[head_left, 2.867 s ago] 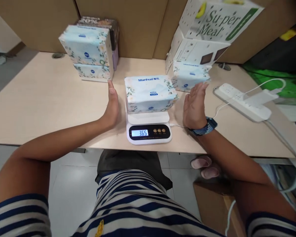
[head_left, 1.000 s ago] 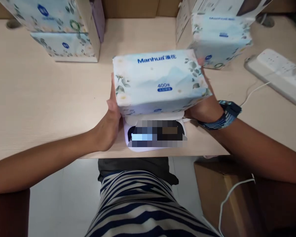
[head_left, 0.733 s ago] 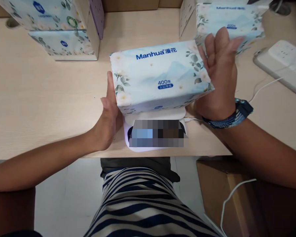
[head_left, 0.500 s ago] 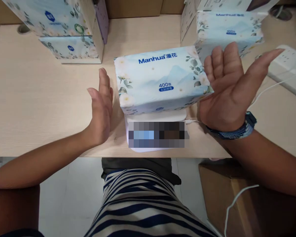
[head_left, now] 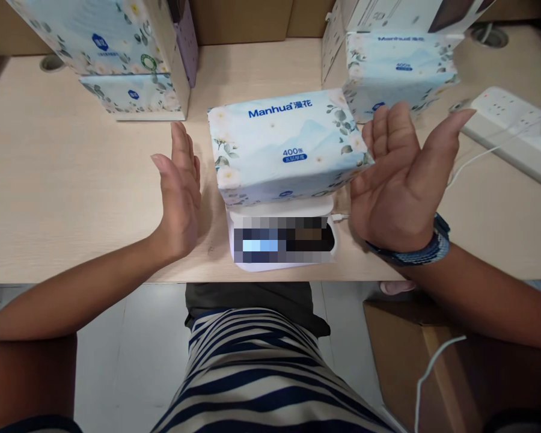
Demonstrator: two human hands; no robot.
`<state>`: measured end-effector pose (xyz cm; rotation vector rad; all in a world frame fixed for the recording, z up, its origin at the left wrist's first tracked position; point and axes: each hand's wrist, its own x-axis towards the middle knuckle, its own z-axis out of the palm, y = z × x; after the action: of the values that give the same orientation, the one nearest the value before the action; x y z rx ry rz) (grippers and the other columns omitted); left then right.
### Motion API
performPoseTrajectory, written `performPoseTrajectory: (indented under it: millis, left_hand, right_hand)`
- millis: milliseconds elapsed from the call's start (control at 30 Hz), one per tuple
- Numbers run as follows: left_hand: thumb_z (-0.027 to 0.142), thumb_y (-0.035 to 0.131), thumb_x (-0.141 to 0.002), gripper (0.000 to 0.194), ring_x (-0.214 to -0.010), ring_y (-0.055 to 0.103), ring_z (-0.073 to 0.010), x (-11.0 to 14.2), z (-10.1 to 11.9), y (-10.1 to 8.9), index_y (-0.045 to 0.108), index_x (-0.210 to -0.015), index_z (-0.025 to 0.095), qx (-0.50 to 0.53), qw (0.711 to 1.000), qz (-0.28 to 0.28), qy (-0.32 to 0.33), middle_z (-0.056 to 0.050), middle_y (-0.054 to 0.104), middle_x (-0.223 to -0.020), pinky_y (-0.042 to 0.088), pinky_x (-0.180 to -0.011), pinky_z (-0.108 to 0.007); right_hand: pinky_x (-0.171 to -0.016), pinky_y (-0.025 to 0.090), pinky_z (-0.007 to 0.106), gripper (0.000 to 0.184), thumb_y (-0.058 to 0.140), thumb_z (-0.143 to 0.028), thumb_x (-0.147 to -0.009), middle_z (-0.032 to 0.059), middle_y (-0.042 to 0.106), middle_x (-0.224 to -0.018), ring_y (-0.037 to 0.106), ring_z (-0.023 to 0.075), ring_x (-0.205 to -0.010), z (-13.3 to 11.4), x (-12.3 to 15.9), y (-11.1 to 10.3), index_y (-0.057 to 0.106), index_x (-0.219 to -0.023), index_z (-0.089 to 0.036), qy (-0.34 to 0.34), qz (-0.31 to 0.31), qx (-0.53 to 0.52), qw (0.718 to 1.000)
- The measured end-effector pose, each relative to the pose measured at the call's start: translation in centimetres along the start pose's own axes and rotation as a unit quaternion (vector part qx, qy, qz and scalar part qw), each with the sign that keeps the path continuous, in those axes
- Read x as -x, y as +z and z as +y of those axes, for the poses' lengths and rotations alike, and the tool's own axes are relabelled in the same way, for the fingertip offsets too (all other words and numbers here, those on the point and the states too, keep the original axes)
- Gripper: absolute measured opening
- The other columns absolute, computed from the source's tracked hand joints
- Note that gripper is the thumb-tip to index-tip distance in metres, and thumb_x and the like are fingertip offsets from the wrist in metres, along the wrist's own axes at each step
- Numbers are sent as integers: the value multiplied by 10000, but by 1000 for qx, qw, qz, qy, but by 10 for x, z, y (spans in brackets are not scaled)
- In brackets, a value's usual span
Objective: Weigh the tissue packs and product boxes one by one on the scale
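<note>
At either end of the tissue pack (head_left: 288,147), I confirm no grip is engaged. L hand (head_left: 180,195): fingers extended, palm toward pack, clear gap between, nothing held. R hand (head_left: 399,177): palm turned up, thumb out, nothing held; fingertips just beside pack's R end. Contact there: can't tell from my cam.

Pack loc.: on the white scale (head_left: 283,240), printed "Manhua" face up, overhanging the platform. Scale panel is blurred out, so I can't read the val. White cable plug (head_left: 341,218) sits at scale's R side. Blue wristband (head_left: 434,248) is on the R wrist.

Outward, on the desk (head_left: 94,198): L rear, upper pack (head_left: 94,42) stacked on lower pack (head_left: 135,96); R rear, spare pack (head_left: 397,69) w/ white box (head_left: 388,15) adjoining. Power strip (head_left: 518,129) lies R of the R hand. Brown panel (head_left: 243,21) backs the desk. Below: striped shirt (head_left: 256,373); carton (head_left: 399,343) at R.
</note>
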<state>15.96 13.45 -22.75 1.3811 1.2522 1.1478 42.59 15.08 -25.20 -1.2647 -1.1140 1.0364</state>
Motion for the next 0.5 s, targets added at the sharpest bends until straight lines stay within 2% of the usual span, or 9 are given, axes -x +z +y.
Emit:
performPoseTrajectory:
  millis: [67,167,233,333,433,500]
  left_hand:
    - [714,-52,-1056,894,-1765,-89,-63,1,1,0,-97,-1788,202,-4,1000,1,-3,94,-106,-1880,38,-1456,-284]
    - [718,-40,-1058,875,-1771,-83,-94,3,4,1,-47,-1796,248,-6,1000,2,-1,121,-74,-1884,15,-1460,-297]
    - [747,6,-1054,863,-1775,-79,-116,5,6,2,40,-1800,316,-2,1000,4,5,165,-23,-1882,19,-1466,-294]
    - [804,63,-1037,839,-1775,-86,-128,4,5,1,176,-1776,424,6,1000,5,6,230,39,-1866,43,-1475,-286]
    - [881,101,-1006,903,-1778,-93,-162,-4,-4,-4,205,-1770,412,5,1000,5,17,192,45,-1878,-1,-1484,-356]
    - [956,130,-954,992,-1779,-104,-183,-6,-12,-9,194,-1770,396,-1,999,2,36,152,21,-1888,-34,-1479,-412]
  right_hand:
    - [-1439,248,383,1217,-5,-991,-871,30,118,-1877,162,174,-1748,0,2,1,40,-1794,-200,-9,-1,-3,1000]
    - [-1439,243,393,1165,-76,-945,-899,20,122,-1877,148,178,-1751,1,5,3,70,-1793,-212,-13,-2,-3,1000]
    - [-1441,234,399,1129,-116,-914,-915,14,116,-1879,145,175,-1752,1,7,4,75,-1791,-228,-11,-4,1,1000]
    - [-1440,236,388,1155,-64,-939,-915,35,107,-1880,154,178,-1753,0,6,4,49,-1790,-193,-13,-3,-3,1000]
    - [-1454,216,410,1232,25,-1021,-858,32,90,-1880,114,195,-1760,-2,3,4,46,-1790,-216,-15,-4,-15,1000]
    - [-1467,156,438,1368,153,-1087,-794,70,40,-1882,69,216,-1767,-2,2,4,-30,-1784,-160,-24,8,-28,999]
